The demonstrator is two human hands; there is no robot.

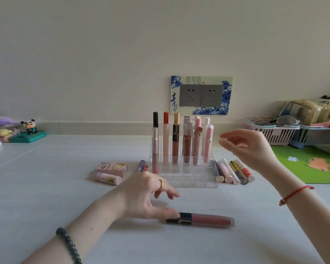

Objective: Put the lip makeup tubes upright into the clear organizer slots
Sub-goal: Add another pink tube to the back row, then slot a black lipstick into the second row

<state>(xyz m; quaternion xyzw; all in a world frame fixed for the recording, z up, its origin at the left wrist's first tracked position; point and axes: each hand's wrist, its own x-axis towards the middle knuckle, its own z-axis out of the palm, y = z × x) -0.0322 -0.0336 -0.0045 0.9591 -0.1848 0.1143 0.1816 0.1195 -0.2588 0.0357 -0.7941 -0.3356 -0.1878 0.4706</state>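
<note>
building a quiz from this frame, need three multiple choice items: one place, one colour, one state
1. Where is the dark-capped rose tube? A lying on the table before the organizer; B upright in a slot; C in a basket
2. What colour is the right-wrist cord? A blue; B red; C green
3. What is the right hand doing? A gripping a tube; B raised, open, empty; C flat on the table
Answers: A, it lies flat near the left hand's fingertips; B, the cord is plainly red; B, its relaxed fingers hold nothing.
</note>
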